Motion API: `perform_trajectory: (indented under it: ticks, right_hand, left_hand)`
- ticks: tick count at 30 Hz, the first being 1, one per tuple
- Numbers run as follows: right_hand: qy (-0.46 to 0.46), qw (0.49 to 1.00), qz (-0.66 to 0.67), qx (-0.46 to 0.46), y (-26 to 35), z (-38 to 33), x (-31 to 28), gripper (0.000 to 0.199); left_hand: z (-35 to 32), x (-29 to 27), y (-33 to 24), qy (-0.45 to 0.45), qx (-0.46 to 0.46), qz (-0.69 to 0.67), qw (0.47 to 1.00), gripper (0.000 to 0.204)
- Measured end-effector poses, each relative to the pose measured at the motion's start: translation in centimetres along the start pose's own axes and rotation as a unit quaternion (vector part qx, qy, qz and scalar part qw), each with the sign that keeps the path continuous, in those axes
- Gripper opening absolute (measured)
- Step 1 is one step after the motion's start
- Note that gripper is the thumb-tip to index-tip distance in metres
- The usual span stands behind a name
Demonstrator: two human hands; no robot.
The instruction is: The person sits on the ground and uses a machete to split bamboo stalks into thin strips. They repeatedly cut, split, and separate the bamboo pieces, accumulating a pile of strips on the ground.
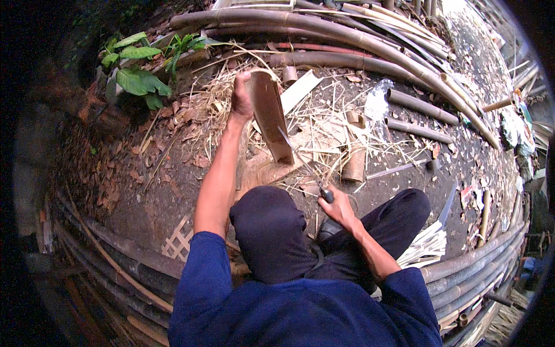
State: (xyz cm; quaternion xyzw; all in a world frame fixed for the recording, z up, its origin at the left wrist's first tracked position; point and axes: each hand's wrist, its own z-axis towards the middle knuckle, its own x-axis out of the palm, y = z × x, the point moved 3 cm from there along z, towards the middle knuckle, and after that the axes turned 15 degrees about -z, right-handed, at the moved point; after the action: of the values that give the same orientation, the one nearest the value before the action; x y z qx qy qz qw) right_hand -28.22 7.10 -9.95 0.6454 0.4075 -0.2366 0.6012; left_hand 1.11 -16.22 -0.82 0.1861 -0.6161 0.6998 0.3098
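Observation:
My left hand grips the upper end of a wide half-split bamboo piece, its hollow side showing. The piece stands tilted, its lower end down on a wooden board. In my right hand is a long-bladed knife, held by its black handle. The thin blade points up and left, and its tip overlaps the right edge of the bamboo piece; whether it touches cannot be told. Pale bamboo shavings lie around the board. A short bamboo tube is to its right.
Long bamboo poles lie across the far side. Two cut tubes rest at the right. A saw and split strips are beside my right knee. More poles flank me. A leafy plant grows far left.

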Motion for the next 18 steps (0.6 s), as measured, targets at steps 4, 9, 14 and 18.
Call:
perform_trajectory:
  ticks: [4, 9, 14, 18]
  right_hand:
    - [0.046, 0.998, -0.022, 0.039, -0.7, 0.0, 0.2, 0.034]
    - [-0.056, 0.992, 0.102, -0.05, 4.4, -1.8, -3.4, 0.023]
    - [0.102, 0.99, -0.058, 0.076, -2.0, -0.7, 1.6, 0.033]
    - [0.06, 0.996, -0.011, 0.059, 0.1, -2.7, 0.1, 0.033]
  left_hand:
    - [-1.7, -1.1, 0.3, -0.032, -0.015, -0.027, 0.999, 0.061]
    - [-2.7, 0.5, -2.2, -0.006, -0.02, -0.02, 1.0, 0.059]
    - [-0.8, -2.6, 0.2, -0.055, 0.045, 0.011, 0.997, 0.052]
    - [-1.8, -5.3, -1.3, -0.123, 0.115, 0.009, 0.986, 0.051]
